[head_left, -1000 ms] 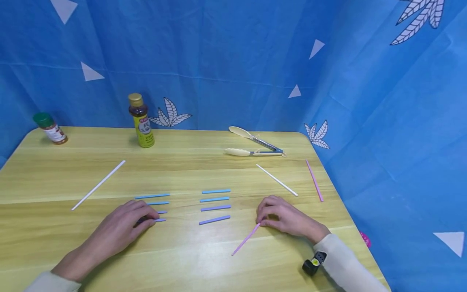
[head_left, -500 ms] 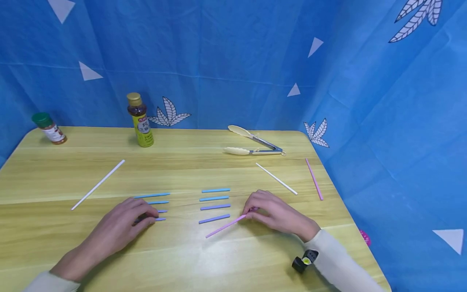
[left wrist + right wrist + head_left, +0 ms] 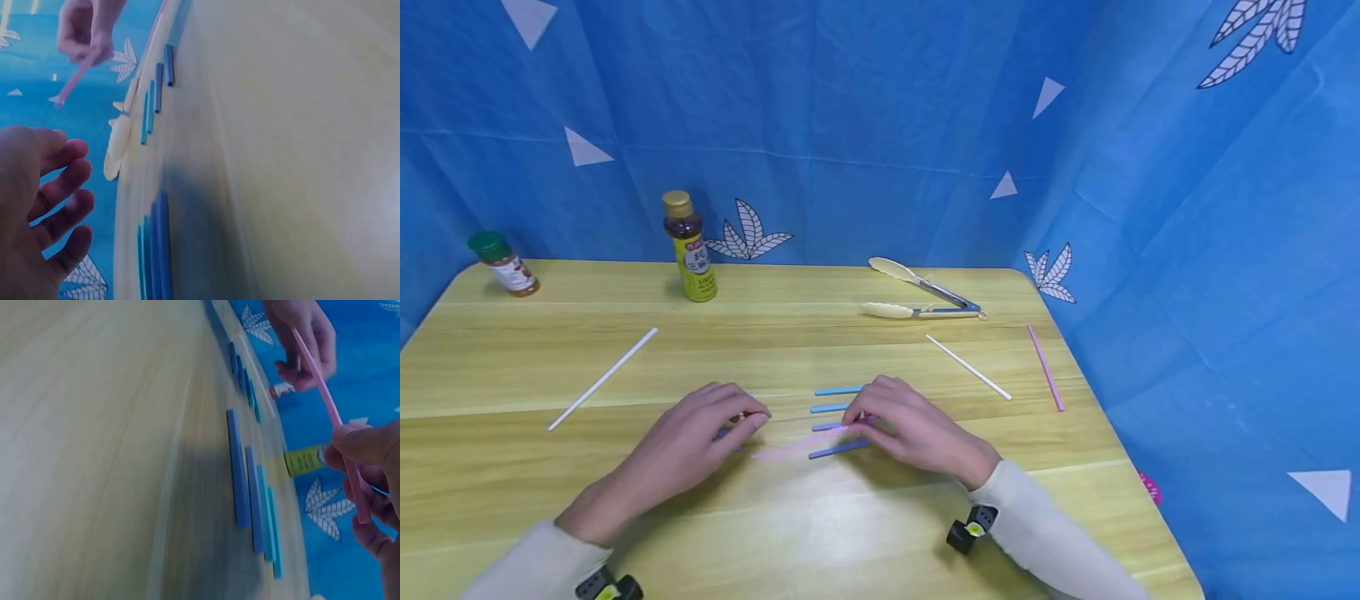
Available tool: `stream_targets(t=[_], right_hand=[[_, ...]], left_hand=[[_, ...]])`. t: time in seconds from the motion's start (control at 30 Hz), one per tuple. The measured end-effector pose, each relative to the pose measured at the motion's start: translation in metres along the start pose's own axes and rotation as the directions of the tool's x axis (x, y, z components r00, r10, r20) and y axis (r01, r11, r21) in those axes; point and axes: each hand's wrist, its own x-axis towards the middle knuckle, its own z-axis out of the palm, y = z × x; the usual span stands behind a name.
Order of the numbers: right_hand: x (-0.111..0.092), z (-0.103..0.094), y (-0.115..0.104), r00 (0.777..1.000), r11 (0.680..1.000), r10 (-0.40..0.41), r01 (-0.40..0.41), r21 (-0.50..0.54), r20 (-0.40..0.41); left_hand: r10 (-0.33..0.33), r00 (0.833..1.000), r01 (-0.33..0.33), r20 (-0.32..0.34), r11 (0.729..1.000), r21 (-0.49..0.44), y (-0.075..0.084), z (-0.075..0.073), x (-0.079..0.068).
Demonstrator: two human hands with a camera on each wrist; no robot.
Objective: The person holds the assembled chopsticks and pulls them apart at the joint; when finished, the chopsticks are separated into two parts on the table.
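Pinched between the thumb and fingers of my right hand (image 3: 910, 433) is a thin, straw-like pink stick (image 3: 326, 397). It is raised over the table, and its free end points left toward my other hand, blurred in the head view. Below it lies the right row of short blue and violet sticks (image 3: 835, 451), partly covered by that hand. My left hand (image 3: 696, 433) hovers over the left row of similar sticks (image 3: 164, 244), hiding most of them in the head view. Its fingers are loosely bent, with nothing between thumb and fingertips in the left wrist view.
Long white sticks lie at left (image 3: 602, 379) and right, and another pink stick (image 3: 1046, 368) near the right edge. Tongs (image 3: 936, 300), a yellow-labelled bottle (image 3: 696, 258) and a green-capped jar (image 3: 505, 265) stand or lie along the back. Blue cloth (image 3: 880, 125) hangs behind.
My right hand has carried the pink stick leftward over the right row, swinging its free end toward the left hand. My left hand has lifted off the left row and shifted right.
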Motion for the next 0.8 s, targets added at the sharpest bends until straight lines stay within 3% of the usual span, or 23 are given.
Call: stream_targets(t=[0.13,0.27,0.5,0.8], right_hand=[[0.013,0.005,-0.004,0.999,0.999,-0.006,0.005,-0.035,-0.040],[0.023,0.010,-0.007,0.997,1.000,0.006,-0.008,-0.029,-0.073],[0.031,0.022,-0.008,0.991,0.999,0.050,-0.049,0.012,-0.122],[0.036,0.028,-0.011,0.983,0.986,0.160,-0.155,0.062,-0.094]], left_hand=[[-0.059,0.997,0.063,0.057,0.996,-0.065,0.010,0.002,0.007],[-0.062,0.995,0.071,0.073,0.991,-0.114,0.015,0.005,0.012],[0.004,1.000,-0.006,-0.017,0.991,-0.130,0.014,0.011,0.015],[-0.005,0.999,0.000,-0.043,0.992,-0.124,0.013,0.013,0.017]])
